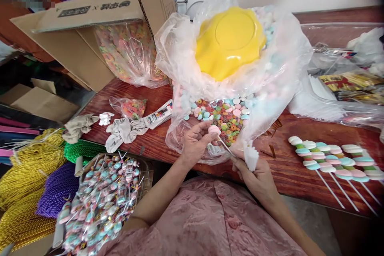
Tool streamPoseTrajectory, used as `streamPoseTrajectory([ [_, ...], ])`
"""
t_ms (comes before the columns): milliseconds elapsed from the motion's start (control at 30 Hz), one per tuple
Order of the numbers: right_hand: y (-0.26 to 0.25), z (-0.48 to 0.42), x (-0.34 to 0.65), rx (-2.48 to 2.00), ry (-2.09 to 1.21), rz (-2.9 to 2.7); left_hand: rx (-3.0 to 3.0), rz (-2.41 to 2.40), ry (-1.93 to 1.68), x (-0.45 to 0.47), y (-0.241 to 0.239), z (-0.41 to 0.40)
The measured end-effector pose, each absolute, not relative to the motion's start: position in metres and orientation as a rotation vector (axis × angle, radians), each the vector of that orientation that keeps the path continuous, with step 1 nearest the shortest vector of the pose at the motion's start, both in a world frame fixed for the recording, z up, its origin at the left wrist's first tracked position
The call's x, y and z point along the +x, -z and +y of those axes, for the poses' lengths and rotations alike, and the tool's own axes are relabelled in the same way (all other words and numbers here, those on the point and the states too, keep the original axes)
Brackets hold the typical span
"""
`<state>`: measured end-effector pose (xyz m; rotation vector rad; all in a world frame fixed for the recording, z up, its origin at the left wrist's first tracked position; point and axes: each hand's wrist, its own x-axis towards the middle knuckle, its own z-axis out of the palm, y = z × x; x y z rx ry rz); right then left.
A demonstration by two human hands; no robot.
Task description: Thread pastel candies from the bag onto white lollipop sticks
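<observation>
My left hand (195, 142) pinches a pink marshmallow disc (214, 129) at the edge of the table. My right hand (255, 174) grips a thin white stick (225, 147) whose tip points into that disc, with a scrap of white paper (250, 157) also tucked in its fingers. Both hands hover just in front of an open clear plastic bag (180, 68) spilling pastel marshmallow discs and coloured ring candies (223, 118).
A yellow bowl (229, 42) lies upside down on the bag. Finished candy skewers (336, 162) lie at right on the wooden table (294, 168). A tray of wrapped skewers (102, 200), coils of cord (27, 176), rags (120, 130) and a cardboard box (90, 20) stand at left.
</observation>
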<state>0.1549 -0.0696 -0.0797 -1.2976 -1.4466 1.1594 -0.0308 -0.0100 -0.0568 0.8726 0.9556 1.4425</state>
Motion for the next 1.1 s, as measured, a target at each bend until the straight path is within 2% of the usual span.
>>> streamPoseTrajectory([
  [433, 0.078, -0.066, 0.152, -1.312, -0.988, -1.523, 0.717, 0.839, -1.435, -0.032, 0.058, -0.010],
  [567, 0.080, -0.069, 0.149, -1.295, -1.036, -1.447, 0.915, 0.911, -1.490, -0.034, 0.064, -0.011],
  [800, 0.075, -0.076, 0.141, -1.220, -0.966, -1.425, 1.644, 1.050, -1.648, -0.039, 0.062, -0.013],
  [1100, 0.085, -0.085, 0.129, -1.141, -1.017, -1.288, 1.469, 0.986, -1.624, -0.029, 0.073, -0.020],
])
